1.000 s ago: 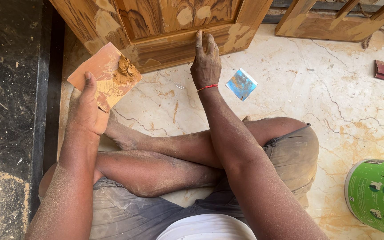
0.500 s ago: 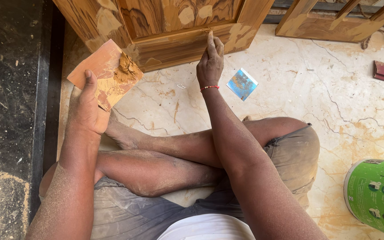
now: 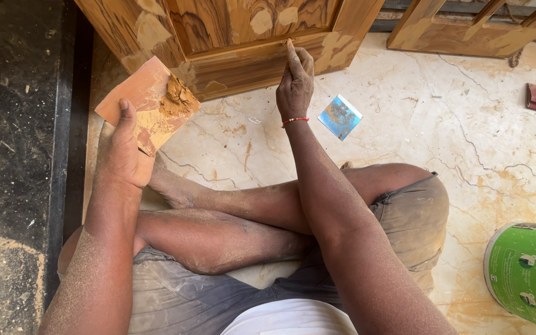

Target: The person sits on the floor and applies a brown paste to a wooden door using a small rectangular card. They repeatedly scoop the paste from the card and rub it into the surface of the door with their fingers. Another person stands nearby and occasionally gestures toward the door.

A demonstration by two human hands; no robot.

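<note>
From the head view, your left hand (image 3: 125,152) grips the flat terracotta-coloured square board (image 3: 147,104) by its near corner, thumb clamped on top, fingers hidden beneath. On it sits a lump of brown wood putty (image 3: 178,99), heaped toward the far edge. The board looks thin, stiff and light, so that corner pinch seems enough; keep it level, since the paste looks soft and could slide. Your right hand (image 3: 296,77) has fingers bunched together, index fingertip pressed against the lower rail of the varnished brown wooden door (image 3: 243,59); I cannot tell whether it carries putty. A small blue square scraper (image 3: 339,116) lies on the cream marble floor (image 3: 466,142), just right of that wrist. A green tin (image 3: 528,273) stands far right.
</note>
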